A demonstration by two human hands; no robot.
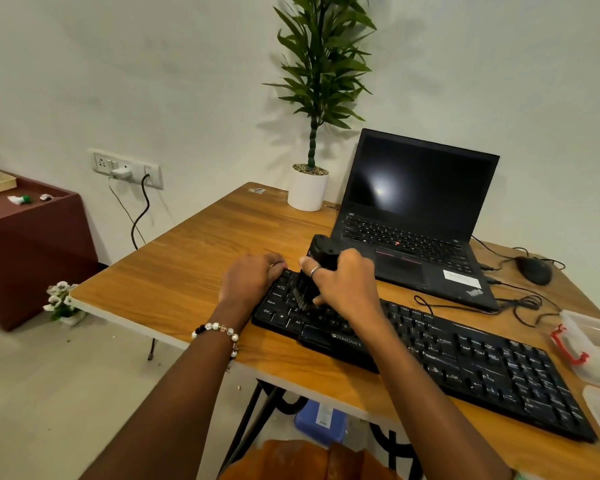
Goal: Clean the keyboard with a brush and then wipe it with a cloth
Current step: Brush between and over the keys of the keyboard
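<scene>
Fingers first: the right hand (343, 289) is wrapped tight round the black brush (314, 271), thumb and curled fingers (317, 270) clamped on its body, a ring showing on one of them. Brush stands nearly upright, bristles down on the keys at the left end of the black keyboard (430, 351). The left hand (248, 278) sits at the keyboard's far left corner, fingers bent down over that edge and touching it; how firmly it grips I cannot tell, since the fingertips are hidden behind the knuckles. A beaded bracelet (219, 332) circles the left wrist.

Keyboard lies at a slant across the wooden tabletop (187, 271), its near edge close to the tabletop's front edge. Behind it, an open black laptop (416, 216) with a dark screen. A black mouse (534, 270) rests to the right of the laptop, cables looping between them. A white pot with a tall green plant (312, 133) stands at the back, just left of the laptop. At the right edge, a clear plastic box (593, 344) with a red clasp.

Around the room: pale wall, a socket panel (127, 169) with a charger and a black cord plugged in, a dark red cabinet (28, 247) on the left, a small flower bunch (61, 301) on the floor beside it.
</scene>
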